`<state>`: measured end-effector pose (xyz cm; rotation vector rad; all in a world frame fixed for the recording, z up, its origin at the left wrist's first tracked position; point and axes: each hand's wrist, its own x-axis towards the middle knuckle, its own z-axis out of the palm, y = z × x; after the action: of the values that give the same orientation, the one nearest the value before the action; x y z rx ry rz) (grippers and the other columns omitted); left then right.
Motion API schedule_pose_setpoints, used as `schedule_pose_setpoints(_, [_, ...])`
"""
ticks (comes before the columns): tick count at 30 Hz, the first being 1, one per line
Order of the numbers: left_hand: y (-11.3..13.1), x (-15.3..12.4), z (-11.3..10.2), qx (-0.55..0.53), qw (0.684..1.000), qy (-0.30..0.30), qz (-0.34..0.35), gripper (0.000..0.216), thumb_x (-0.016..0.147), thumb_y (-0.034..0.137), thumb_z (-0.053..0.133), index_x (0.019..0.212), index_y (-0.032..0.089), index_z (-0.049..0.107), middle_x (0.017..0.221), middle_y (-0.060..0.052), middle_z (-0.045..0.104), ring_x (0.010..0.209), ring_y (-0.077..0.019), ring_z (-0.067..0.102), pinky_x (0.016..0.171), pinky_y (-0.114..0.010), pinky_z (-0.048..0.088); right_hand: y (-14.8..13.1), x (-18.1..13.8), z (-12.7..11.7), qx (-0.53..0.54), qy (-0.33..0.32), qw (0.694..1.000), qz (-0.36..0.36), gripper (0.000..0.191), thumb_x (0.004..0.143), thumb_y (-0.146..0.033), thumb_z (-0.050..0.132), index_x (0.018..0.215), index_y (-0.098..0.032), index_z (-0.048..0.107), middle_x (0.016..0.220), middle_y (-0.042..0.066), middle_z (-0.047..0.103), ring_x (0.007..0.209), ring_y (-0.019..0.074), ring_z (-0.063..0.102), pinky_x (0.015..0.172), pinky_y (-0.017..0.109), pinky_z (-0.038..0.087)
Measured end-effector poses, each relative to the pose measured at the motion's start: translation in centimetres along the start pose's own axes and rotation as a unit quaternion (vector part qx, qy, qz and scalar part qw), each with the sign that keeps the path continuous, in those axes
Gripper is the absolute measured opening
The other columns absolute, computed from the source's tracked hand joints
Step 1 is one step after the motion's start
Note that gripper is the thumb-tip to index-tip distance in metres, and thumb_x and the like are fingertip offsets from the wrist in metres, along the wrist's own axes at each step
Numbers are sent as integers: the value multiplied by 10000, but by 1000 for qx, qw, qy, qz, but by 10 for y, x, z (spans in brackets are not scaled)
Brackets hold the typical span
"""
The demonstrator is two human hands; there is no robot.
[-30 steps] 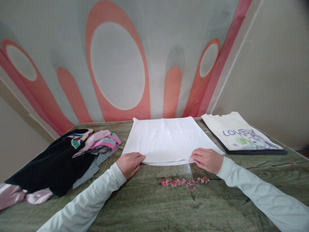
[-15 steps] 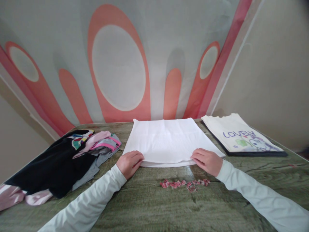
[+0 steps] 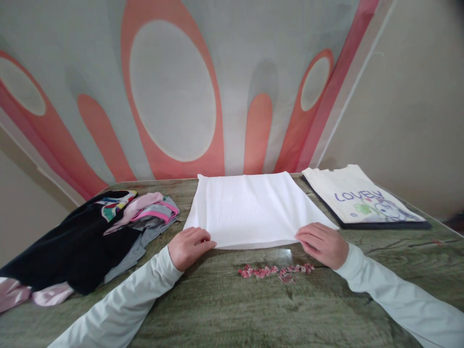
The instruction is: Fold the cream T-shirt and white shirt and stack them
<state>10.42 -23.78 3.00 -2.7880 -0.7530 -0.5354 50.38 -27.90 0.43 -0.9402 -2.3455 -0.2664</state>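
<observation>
A plain white cloth (image 3: 250, 208), perhaps a garment whose kind does not show, lies spread in front of me on the table. My left hand (image 3: 190, 246) pinches its near edge toward the left, thumb and fingers closed together. Toward the right end of that same edge, my right hand (image 3: 322, 244) grips the fabric between thumb and fingers. Between the hands the edge runs nearly straight, and slight creases run up from it. Both fingertips partly hide the cloth they hold.
A heap of clothes (image 3: 90, 241), black, pink and grey, lies at the left. On the right, a cream piece lettered LOVELY (image 3: 362, 198) rests on something dark. Pink printed blossoms (image 3: 275, 271) mark the wood-patterned table (image 3: 235, 314) nearby. A patterned wall (image 3: 235, 72) rises behind.
The near edge of the white cloth is straighter, and its two layers now line up. My right hand has shifted slightly outward to the right. The view has tilted slightly.
</observation>
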Motion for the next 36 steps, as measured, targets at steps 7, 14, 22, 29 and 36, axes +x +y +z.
schedule_pose_setpoints(7, [7, -2, -5, -4, 1000, -4, -1, 284, 913, 245, 340, 988, 284, 611, 761, -9, 559, 666, -108, 496, 637, -223, 385, -11, 3, -1, 38, -25, 998, 32, 175, 766, -114, 458, 825, -192, 603, 804, 57, 615, 763, 166, 563, 692, 327, 477])
schedule_pose_setpoints(14, [9, -3, 2, -51, 998, -19, 17, 296, 889, 227, 340, 965, 242, 626, 753, -40, 536, 644, -120, 483, 595, -238, 386, -17, 7, -3, 71, -67, 994, 56, 180, 743, -95, 434, 814, -180, 576, 791, 59, 585, 765, 172, 537, 696, 330, 465])
schedule_pose_setpoints(22, [9, -3, 1, -104, 994, -31, 14, 275, 861, 210, 373, 999, 233, 610, 766, -51, 537, 671, -135, 497, 614, -260, 389, -6, 2, 7, 98, -51, 994, 25, 187, 719, -104, 418, 793, -185, 569, 774, 59, 555, 735, 171, 511, 654, 319, 450])
schedule_pose_setpoints(29, [15, 7, -2, -156, 984, -71, -44, 246, 856, 321, 401, 890, 189, 606, 773, -48, 519, 700, -144, 502, 655, -259, 400, -3, 0, 8, 114, -59, 992, 6, 214, 715, -151, 443, 888, -172, 568, 818, 75, 548, 759, 185, 494, 656, 339, 441])
schedule_pose_setpoints(36, [38, 57, 14, -193, 973, -119, -49, 199, 801, 358, 493, 787, 164, 531, 887, -63, 487, 803, -172, 492, 722, -282, 422, -6, 4, 5, 81, -69, 994, -23, 354, 739, -180, 446, 1074, -193, 561, 844, 76, 533, 760, 184, 480, 664, 342, 421])
